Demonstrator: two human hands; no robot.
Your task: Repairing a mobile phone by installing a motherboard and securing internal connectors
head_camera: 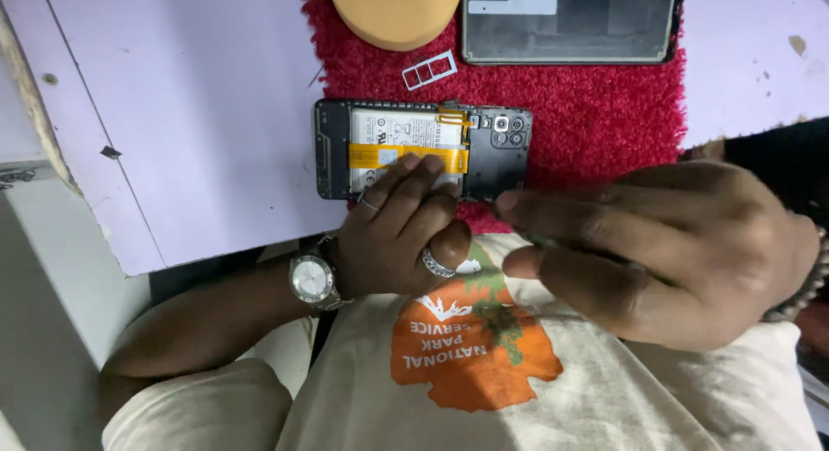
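A pale lilac tabletop [173, 114] fills the view from above, with a red fuzzy mat [596, 105] spread across its near edge. On that mat lies an opened phone [421, 150], back cover off, its battery and an orange ribbon cable showing, the camera cluster at its right end.

The left hand [401, 235] is down on the phone, fingers stretched flat over the battery's lower edge and pressing the body to the mat — holding it steady rather than clasping it. Two rings show on that hand, and a silver wristwatch [311, 278] sits on the wrist.

The right hand [665, 252] hangs just right of the phone, blurred, fingers drawn together around a thin dark tool [553, 240] whose tip points at the phone's lower right corner; whether it touches, I cannot tell.

Further out: a small metal card tray [429, 69] above the phone, a tan rounded pad [395, 15] beyond it, and the grey back cover [570, 23] lying at the mat's far edge.
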